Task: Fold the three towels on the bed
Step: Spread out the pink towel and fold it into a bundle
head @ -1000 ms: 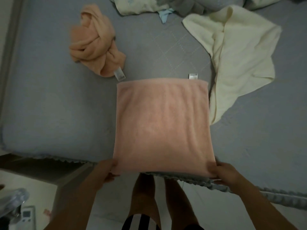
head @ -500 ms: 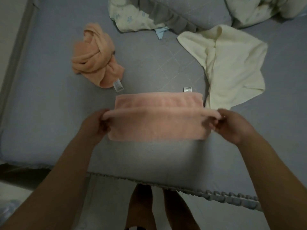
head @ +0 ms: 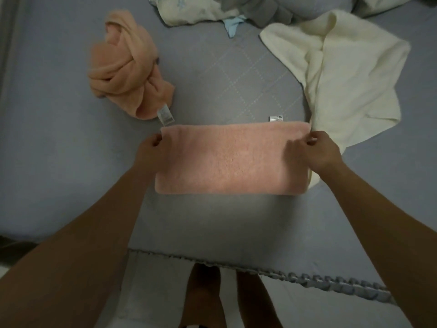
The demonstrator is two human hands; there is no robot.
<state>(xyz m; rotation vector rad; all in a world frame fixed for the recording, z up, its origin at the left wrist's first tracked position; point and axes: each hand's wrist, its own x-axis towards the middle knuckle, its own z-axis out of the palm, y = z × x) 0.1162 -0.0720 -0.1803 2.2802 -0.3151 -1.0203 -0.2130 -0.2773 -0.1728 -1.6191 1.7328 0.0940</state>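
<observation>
I see the pink towel (head: pixel 233 159), half a second ago lifted mid-fold, now lying flat as a folded strip on the bed (head: pixel 59 150). My left hand (head: pixel 149 151) and right hand (head: pixel 315 151) pinch its far corners. Beyond it: one crumpled peach towel (head: pixel 125 72), one rumpled cream towel (head: pixel 347 74). Three towels total.

Pink towel (head: pixel 231 159): matt plush terry cloth, short even nap, with a white woven label (head: pixel 275 118) at the far edge. Orange towel (head: pixel 127 67): same fluffy matt cloth, twisted. Cream towel (head: pixel 350 74): soft matt cloth, rumpled. Bed cover (head: pixel 59 150): smooth matt grey fabric, quilted with stitched diamond lines, scalloped trim at the near edge.
</observation>
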